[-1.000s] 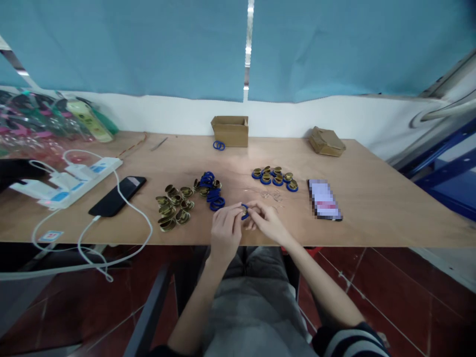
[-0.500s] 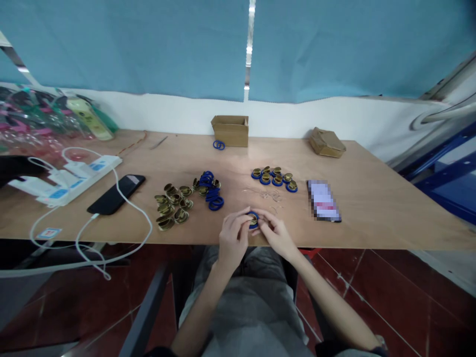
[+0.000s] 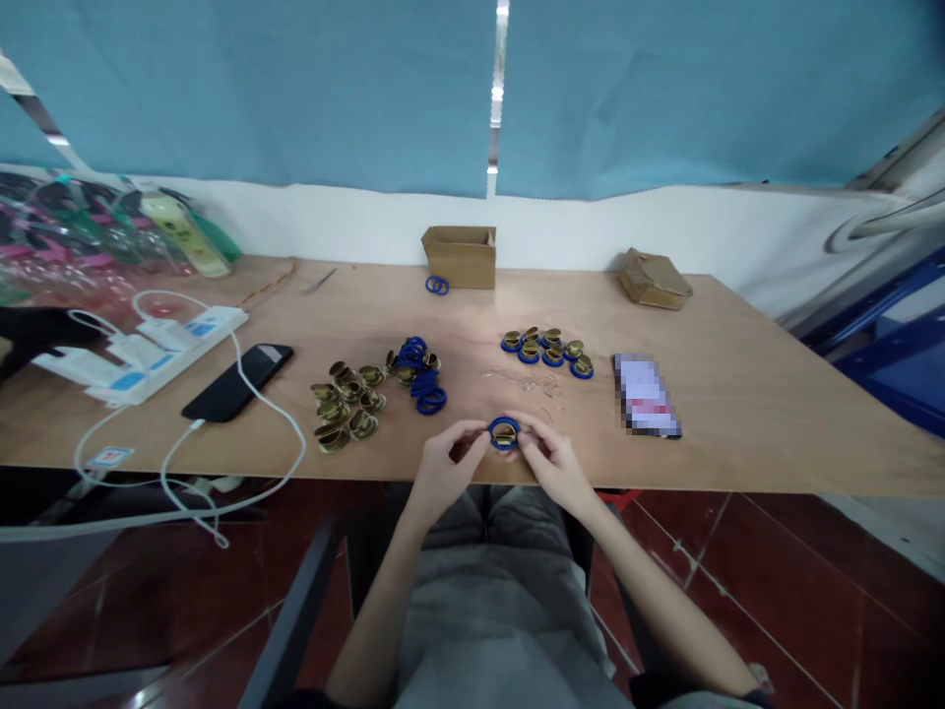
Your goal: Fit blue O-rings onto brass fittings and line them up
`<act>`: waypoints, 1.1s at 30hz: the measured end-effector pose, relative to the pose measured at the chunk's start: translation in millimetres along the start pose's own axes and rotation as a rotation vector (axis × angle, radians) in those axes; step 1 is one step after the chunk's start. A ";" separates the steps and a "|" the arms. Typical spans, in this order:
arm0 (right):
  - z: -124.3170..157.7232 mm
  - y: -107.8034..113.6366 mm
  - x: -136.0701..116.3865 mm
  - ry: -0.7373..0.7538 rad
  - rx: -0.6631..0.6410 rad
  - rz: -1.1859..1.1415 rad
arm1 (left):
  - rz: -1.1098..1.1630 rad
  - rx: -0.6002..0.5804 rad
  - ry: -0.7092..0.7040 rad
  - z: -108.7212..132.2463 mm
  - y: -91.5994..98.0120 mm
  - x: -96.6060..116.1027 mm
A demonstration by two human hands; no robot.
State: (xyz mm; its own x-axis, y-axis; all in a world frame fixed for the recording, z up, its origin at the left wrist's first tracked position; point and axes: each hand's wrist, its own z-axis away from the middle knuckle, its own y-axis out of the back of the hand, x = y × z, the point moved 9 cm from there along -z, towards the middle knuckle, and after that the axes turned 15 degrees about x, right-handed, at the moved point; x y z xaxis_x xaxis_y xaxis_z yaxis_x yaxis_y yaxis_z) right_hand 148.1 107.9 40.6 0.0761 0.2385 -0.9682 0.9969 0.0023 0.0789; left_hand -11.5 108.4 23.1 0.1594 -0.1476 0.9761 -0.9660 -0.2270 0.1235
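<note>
Between my two hands, at the table's near edge, is a blue ring (image 3: 504,420) with a round gold-coloured metal piece (image 3: 505,439) inside it. My left hand (image 3: 452,467) pinches the ring's left side between thumb and fingers. On the opposite side my right hand (image 3: 550,461) grips the rim the same way. Loose blue rings (image 3: 431,399) lie in a heap ahead and to the left, beside a pile of gold-coloured metal pieces (image 3: 346,396). To the right, several metal pieces sit in blue rings (image 3: 553,355).
Thin clear strands (image 3: 542,382) lie ahead of my hands. A phone (image 3: 646,395) is at right, a black phone (image 3: 237,382) on a white cable at left. A power strip (image 3: 169,356), an open cardboard box (image 3: 462,260) and a closed carton (image 3: 654,279) stand further off.
My left hand has shifted left, its fingers now at the ring's side rather than over its middle. More of the ring and the metal piece shows. The view has moved slightly.
</note>
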 end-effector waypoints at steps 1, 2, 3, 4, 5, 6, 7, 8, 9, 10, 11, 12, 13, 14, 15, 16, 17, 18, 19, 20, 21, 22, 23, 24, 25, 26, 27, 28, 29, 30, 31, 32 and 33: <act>0.0 -0.2 -1.3 0.012 -0.008 0.011 | 0.017 -0.013 0.011 0.2 -0.2 -1.1; 0.0 -0.7 -2.2 0.019 -0.018 0.019 | 0.031 -0.031 0.017 0.4 -0.7 -1.6; 0.2 -1.4 -2.7 0.022 -0.028 0.024 | 0.037 -0.052 0.018 0.8 -1.3 -1.5; 0.5 -2.2 -2.8 0.023 -0.039 0.026 | 0.034 -0.072 0.012 1.2 -1.8 -0.9; 0.8 -3.1 -2.6 0.024 -0.048 0.025 | 0.024 -0.086 0.000 1.6 -1.8 0.0; 1.2 -4.1 -2.3 0.027 -0.056 0.021 | 0.012 -0.090 -0.014 1.8 -1.3 0.8; 1.7 -5.1 -1.6 0.030 -0.062 0.013 | 0.000 -0.088 -0.027 2.0 -0.5 1.3; 2.1 -6.1 -0.6 0.031 -0.067 0.000 | -0.011 -0.080 -0.037 2.2 0.6 1.4; 2.5 -7.1 0.8 0.029 -0.070 -0.016 | -0.021 -0.071 -0.044 2.5 1.5 1.0; 2.9 -7.9 2.4 0.025 -0.073 -0.033 | -0.028 -0.065 -0.051 2.9 1.9 0.6; 3.2 -8.8 4.1 0.019 -0.077 -0.045 | -0.035 -0.063 -0.061 3.4 1.9 0.4; 3.5 -9.6 5.8 0.014 -0.081 -0.050 | -0.043 -0.064 -0.072 4.0 1.6 0.3; 3.7 -10.1 7.1 0.011 -0.083 -0.049 | -0.052 -0.064 -0.086 4.6 1.4 0.6; 3.8 -10.5 8.0 0.010 -0.085 -0.044 | -0.062 -0.063 -0.099 5.1 1.3 1.0; 3.9 -10.7 8.4 0.011 -0.086 -0.039 | -0.074 -0.060 -0.110 5.4 1.6 1.3; 4.0 -10.9 8.5 0.010 -0.087 -0.035 | -0.084 -0.057 -0.117 5.7 2.0 1.4; 4.1 -11.0 8.4 0.008 -0.088 -0.036 | -0.091 -0.055 -0.119 5.9 2.4 1.3; 4.1 -10.9 8.1 0.004 -0.086 -0.041 | -0.096 -0.058 -0.117 6.1 2.5 1.1; 4.2 -11.0 8.0 -0.005 -0.086 -0.048 | -0.098 -0.064 -0.114 6.3 2.4 1.0; 4.1 -11.0 8.3 -0.018 -0.086 -0.057 | -0.100 -0.070 -0.113 6.5 2.3 1.2; 3.9 -10.9 8.8 -0.035 -0.083 -0.070 | -0.102 -0.076 -0.114 6.5 2.1 1.8; 3.6 -10.6 9.6 -0.054 -0.079 -0.086 | -0.105 -0.079 -0.117 6.4 2.0 2.7; 3.1 -10.5 10.7 -0.078 -0.077 -0.105 | -0.109 -0.081 -0.120 6.2 1.8 3.8; 2.4 -10.3 12.1 -0.103 -0.075 -0.125 | -0.112 -0.083 -0.120 6.0 1.5 4.7; 1.5 -10.0 13.6 -0.130 -0.072 -0.145 | -0.114 -0.085 -0.114 5.9 0.8 5.5; 0.5 -9.5 15.1 -0.155 -0.067 -0.164 | -0.115 -0.089 -0.103 5.9 0.0 5.8; -0.5 -9.1 16.5 -0.178 -0.064 -0.180 | -0.112 -0.093 -0.087 6.1 -1.1 5.8; -1.4 -8.8 17.7 -0.199 -0.061 -0.195 | -0.107 -0.096 -0.071 6.5 -2.2 5.9; -2.2 -8.6 18.4 -0.214 -0.060 -0.207 | -0.098 -0.096 -0.060 7.0 -3.1 6.2; -2.7 -8.7 18.6 -0.223 -0.062 -0.218 | -0.086 -0.096 -0.054 7.6 -4.0 6.8; -2.9 -9.0 18.4 -0.227 -0.067 -0.227 | -0.073 -0.097 -0.051 8.3 -4.8 7.4; -2.8 -9.4 17.8 -0.227 -0.071 -0.233 | -0.060 -0.097 -0.050 8.9 -5.4 7.9; -2.6 -9.9 17.3 -0.226 -0.078 -0.236 | -0.051 -0.097 -0.053 9.2 -5.6 8.3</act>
State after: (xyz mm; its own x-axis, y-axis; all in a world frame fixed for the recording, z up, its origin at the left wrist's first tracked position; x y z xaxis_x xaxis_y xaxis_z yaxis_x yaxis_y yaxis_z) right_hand 139.6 114.5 23.7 -0.1453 0.0016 -0.9894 0.9836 0.1078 -0.1443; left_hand -2.9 99.5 28.8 0.2172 -0.1890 0.9576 -0.9710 -0.1420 0.1922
